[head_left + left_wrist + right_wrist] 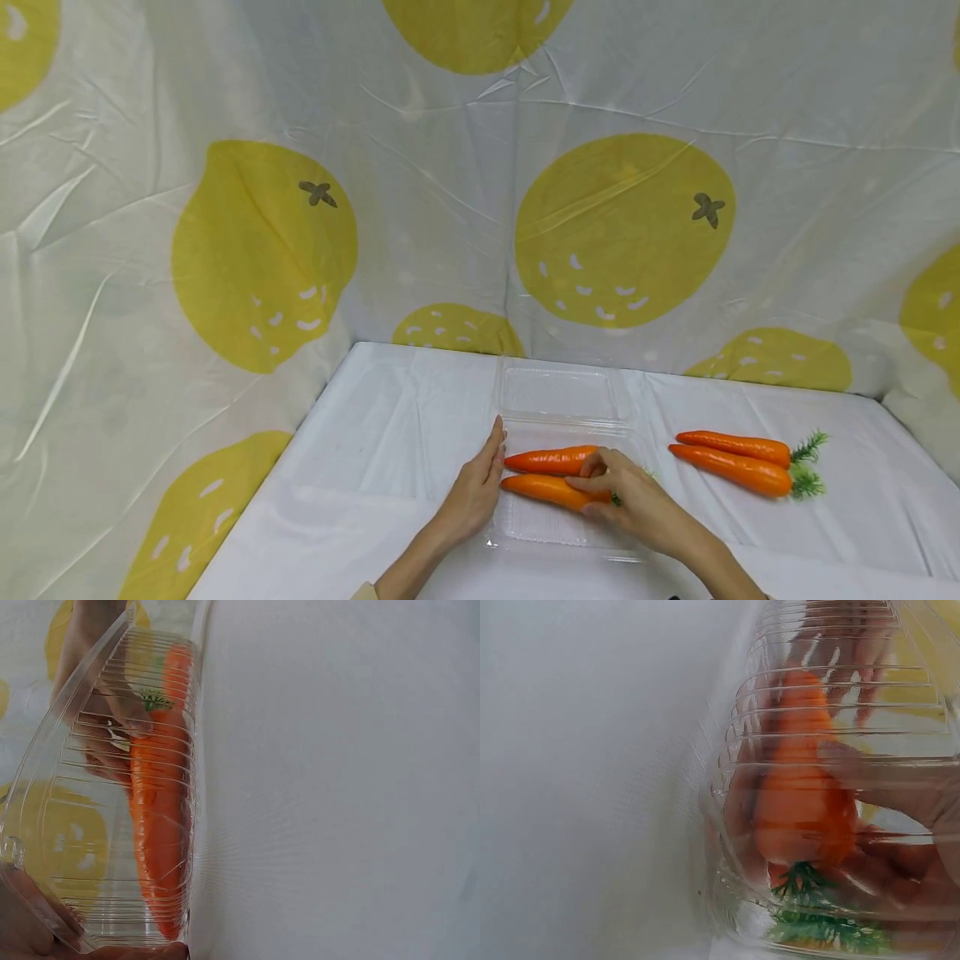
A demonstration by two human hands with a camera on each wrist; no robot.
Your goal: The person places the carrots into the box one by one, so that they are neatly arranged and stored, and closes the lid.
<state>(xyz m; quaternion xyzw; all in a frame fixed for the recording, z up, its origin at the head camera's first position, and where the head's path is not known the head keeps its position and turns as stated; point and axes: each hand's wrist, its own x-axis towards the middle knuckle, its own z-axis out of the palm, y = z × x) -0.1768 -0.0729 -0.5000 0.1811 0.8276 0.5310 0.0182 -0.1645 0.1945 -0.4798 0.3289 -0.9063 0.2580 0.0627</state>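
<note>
A clear plastic clamshell box (562,533) lies on the white cloth with its lid (558,393) folded back behind it. Inside are two orange carrots with green tops, side by side, tips to the left. My right hand (633,500) pinches the nearer carrot (551,490) by its thick end, thumb and fingers on either side. Behind it lies the farther carrot (551,460), its leafy end partly hidden by that hand. My left hand (476,492) rests along the box's left side, fingers straight and pointing away. Through the ribbed wall, the left wrist view shows a carrot (161,817).
Right of the box, two more carrots lie on the cloth, a farther carrot (735,446) and a nearer carrot (735,471), leafy ends to the right. A curtain (450,208) printed with yellow lemons hangs behind the table (390,417) and along its left side.
</note>
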